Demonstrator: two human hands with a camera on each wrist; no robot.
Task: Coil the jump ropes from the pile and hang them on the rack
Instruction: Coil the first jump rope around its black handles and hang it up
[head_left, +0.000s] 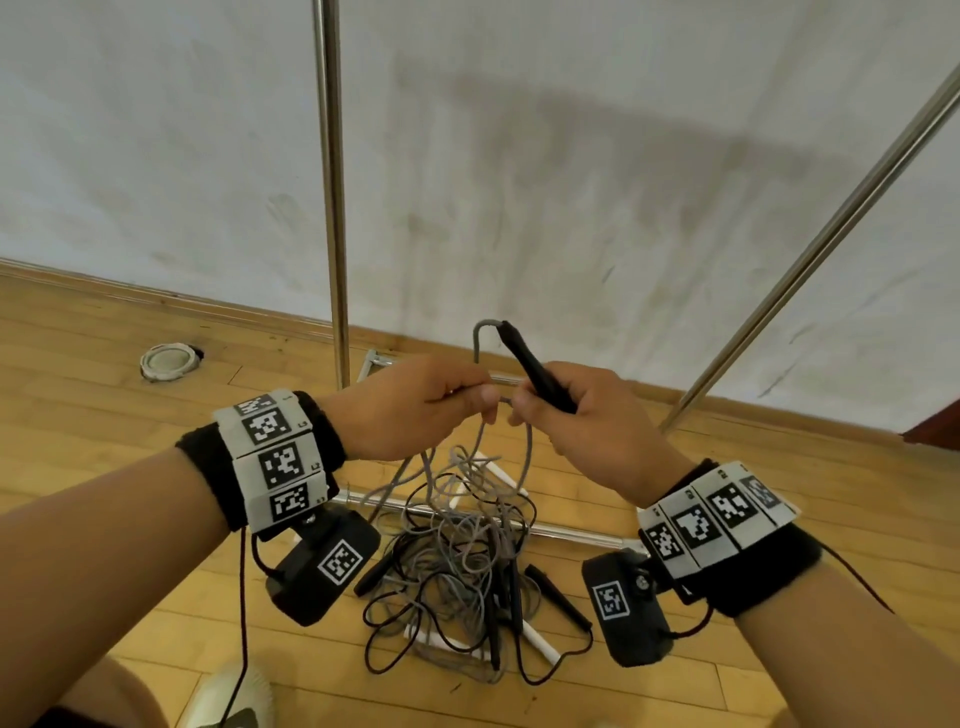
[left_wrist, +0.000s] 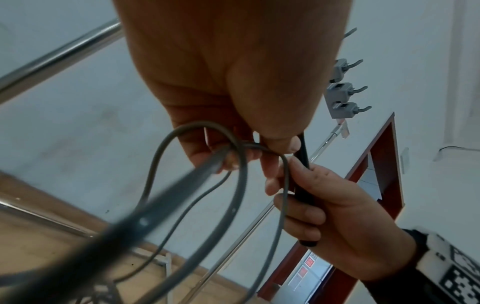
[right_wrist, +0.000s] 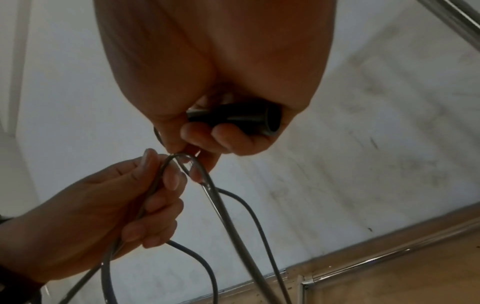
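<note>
I see the white wall (head_left: 571, 156) filling the far side, meeting the wooden floor (head_left: 104, 415) along a wooden skirting edge. The rack (head_left: 332, 208) stands against it: one upright steel pole rises left of my hands, a second steel bar (head_left: 810, 249) slants down from the upper right, and the base rails lie on the floor under the tangle. Between the upright and the slanted bar there is a wide gap of bare wall, and my hands sit within it, near the upright.

The pile (head_left: 457, 561) of jump ropes lies on the floor across the base rail, grey and black cords knotted together with black and white handles poking out at its near edge. One grey rope (head_left: 527, 457) rises from it to my hands in loose loops.

My left hand (head_left: 410, 410) is curled round strands of that grey rope, thumb and forefinger pinching it. My right hand (head_left: 582, 421) is closed round a black handle (head_left: 535, 369), which tilts up and to the left, the cord bending out of its top end; its thumb and forefinger also pinch the cord. The two hands nearly touch at the fingertips.

A round white floor fitting (head_left: 169, 359) sits left of the upright, well apart from the pile. A pale shoe (head_left: 234, 699) shows at the bottom edge.
</note>
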